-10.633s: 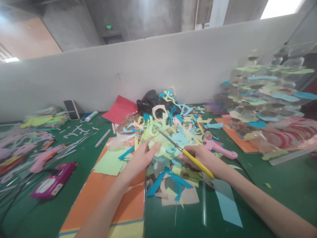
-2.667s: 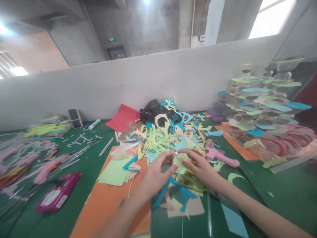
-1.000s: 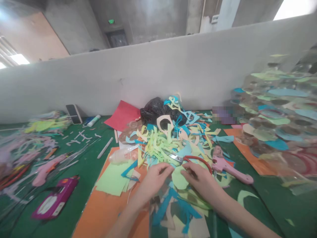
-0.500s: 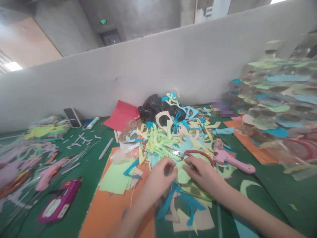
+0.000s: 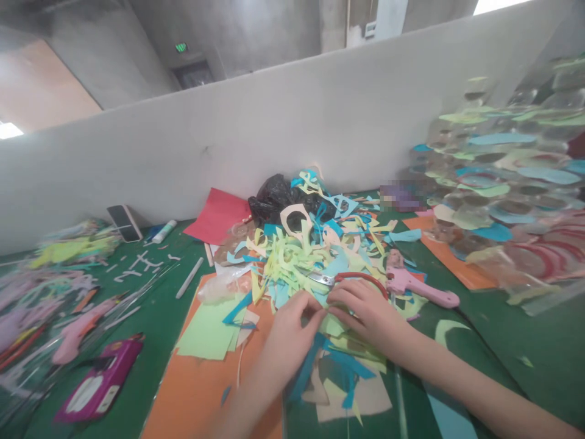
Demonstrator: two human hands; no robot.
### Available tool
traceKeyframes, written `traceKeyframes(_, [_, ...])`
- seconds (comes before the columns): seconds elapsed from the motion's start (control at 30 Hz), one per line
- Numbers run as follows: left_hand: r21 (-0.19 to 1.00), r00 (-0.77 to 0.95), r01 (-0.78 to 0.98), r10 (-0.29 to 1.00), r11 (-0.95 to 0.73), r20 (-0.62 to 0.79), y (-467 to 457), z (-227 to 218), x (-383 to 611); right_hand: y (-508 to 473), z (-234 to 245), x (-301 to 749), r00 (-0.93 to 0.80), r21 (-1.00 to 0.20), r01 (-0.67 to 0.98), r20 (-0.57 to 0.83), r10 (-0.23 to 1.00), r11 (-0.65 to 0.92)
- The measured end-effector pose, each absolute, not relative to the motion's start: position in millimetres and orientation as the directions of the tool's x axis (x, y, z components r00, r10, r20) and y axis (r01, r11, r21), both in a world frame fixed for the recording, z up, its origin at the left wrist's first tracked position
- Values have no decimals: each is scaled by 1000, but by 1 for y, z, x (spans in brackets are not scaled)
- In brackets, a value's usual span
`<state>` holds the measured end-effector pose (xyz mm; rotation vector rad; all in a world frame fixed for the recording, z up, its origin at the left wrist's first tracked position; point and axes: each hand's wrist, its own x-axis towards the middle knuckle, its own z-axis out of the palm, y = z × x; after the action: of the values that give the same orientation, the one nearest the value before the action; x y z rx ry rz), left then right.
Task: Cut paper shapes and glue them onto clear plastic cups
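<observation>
Pale green paper piece [image 5: 331, 325] sits pinched between the closed fingertips of the left hand [image 5: 290, 332] and right hand [image 5: 365, 310], which meet over the scrap pile [image 5: 301, 256]. Red-handled scissors [image 5: 361, 277] lie just beyond the right fingers. A light, even pinch looks best, as thin paper creases easily.

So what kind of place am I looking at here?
Probably a craft workbench in a bare concrete hall: coloured paper offcuts, a pink hot-glue gun and red-handled scissors litter a green table.
</observation>
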<state>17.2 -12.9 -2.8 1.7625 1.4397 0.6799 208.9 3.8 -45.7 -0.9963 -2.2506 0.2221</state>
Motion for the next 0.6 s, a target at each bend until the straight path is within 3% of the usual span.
traceKeyframes(0.6, [816, 262, 557, 965, -156, 5, -15, -3, 19, 2, -42, 209, -480, -439, 604, 466, 744, 665])
